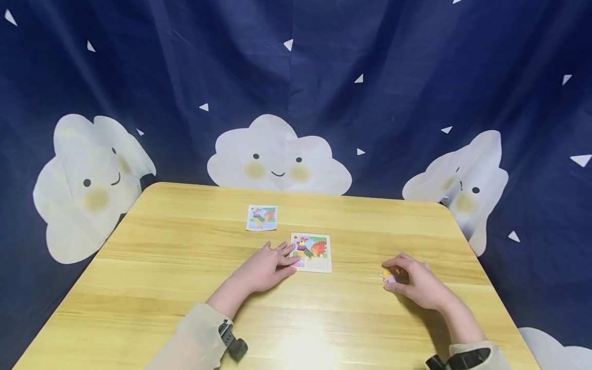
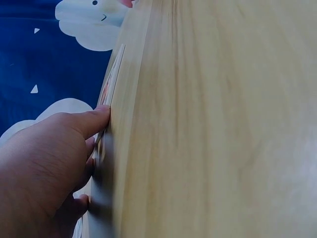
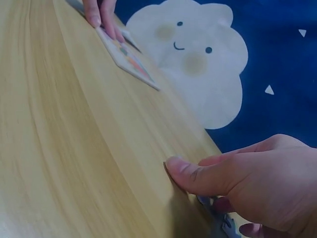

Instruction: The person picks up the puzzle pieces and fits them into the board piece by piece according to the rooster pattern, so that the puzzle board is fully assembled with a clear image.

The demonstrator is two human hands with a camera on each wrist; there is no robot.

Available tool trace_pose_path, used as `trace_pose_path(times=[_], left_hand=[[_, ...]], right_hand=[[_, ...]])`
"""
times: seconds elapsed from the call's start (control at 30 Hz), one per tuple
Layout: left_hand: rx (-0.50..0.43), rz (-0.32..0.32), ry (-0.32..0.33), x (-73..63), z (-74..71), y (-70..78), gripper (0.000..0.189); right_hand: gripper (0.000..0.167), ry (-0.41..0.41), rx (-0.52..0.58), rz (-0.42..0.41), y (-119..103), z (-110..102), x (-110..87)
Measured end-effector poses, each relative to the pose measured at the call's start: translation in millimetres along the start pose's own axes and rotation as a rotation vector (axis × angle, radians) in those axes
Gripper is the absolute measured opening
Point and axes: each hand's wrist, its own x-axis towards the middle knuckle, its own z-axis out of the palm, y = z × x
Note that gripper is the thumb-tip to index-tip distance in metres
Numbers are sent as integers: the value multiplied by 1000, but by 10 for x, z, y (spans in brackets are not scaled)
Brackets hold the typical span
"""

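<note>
A small square jigsaw puzzle (image 1: 319, 262) in a pale frame shows a colourful rooster and lies flat mid-table. Its lower part looks paler than the rest. My left hand (image 1: 265, 267) rests at its left side, fingers fairly straight and touching the frame and picture. To the right, my right hand (image 1: 416, 282) is low over the table, with thumb and fingers around a yellow-and-purple puzzle piece (image 1: 387, 276). Whether more than one piece is there I cannot tell, as the fingers hide part of it. In the right wrist view the thumb (image 3: 185, 173) is near the tabletop.
Behind the puzzle, a little to the left, lies a square picture card (image 1: 262, 218) with a similar rooster. The wooden table (image 1: 139, 288) has rounded far corners. A dark blue curtain (image 1: 296, 92) with smiling clouds hangs beyond its far edge.
</note>
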Motion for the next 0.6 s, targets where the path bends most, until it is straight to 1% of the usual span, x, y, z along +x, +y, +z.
trace_pose_path(times=[0.17, 0.37, 0.5, 0.6], left_hand=[[-11, -3, 8, -10, -20, 10, 40], [2, 0, 9, -10, -26, 12, 40], [11, -1, 7, -5, -15, 9, 40], [7, -3, 9, -6, -6, 8, 40]], right_hand=[[33, -4, 4, 43, -3, 4, 2], [31, -2, 36, 58, -31, 24, -5], [26, 2, 52, 59, -41, 39, -38], [22, 19, 59, 37, -39, 62, -72]])
